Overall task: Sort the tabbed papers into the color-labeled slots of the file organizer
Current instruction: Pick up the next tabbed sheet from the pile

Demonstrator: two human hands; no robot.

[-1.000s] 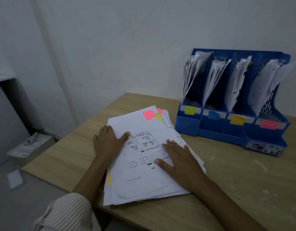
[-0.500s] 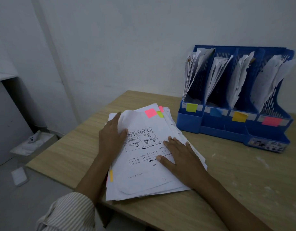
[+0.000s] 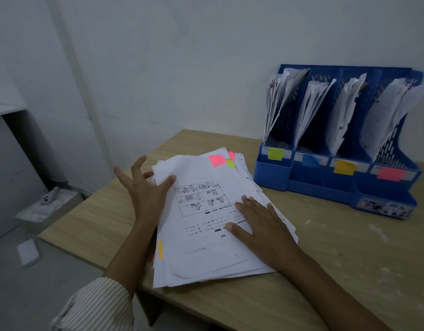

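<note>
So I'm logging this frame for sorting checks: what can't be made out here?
- Tab colors lower in the paper stack: head view, covered by upper sheets; only pink, green and orange tabs peek out.
- Text on the top sheet: too small, partly under the right hand.
- Tabs on papers inside the file organizer: none visible.
- Left hand palm: faces away.

Your one view, worn on your head, looks forward and down across the counter [image 3: 349, 247] from close range, both forearms entering from the bottom edge. It faces a wall corner, with the file organizer [image 3: 337, 182] at upper right and the floor at left.
</note>
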